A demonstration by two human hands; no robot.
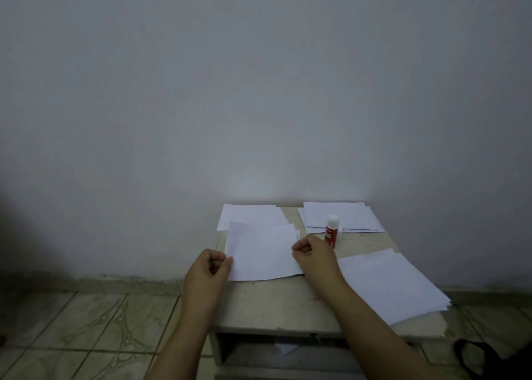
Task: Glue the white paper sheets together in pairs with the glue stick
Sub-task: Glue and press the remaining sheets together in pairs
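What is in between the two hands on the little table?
In the head view, a white paper sheet lies between the left hand and the right hand. Each hand pinches one side edge of it.

A small wooden table [276, 307] is set against a plain wall [259, 92], on a tiled floor [86, 330]. At its middle a white paper sheet [262, 253] is lain, with a hand at either side edge. Behind it a second sheet [250, 214] is placed. At the far right a paper stack [339, 215] is found, with an upright glue stick [331, 230] before it. Another stack [394, 284] is placed at the near right.
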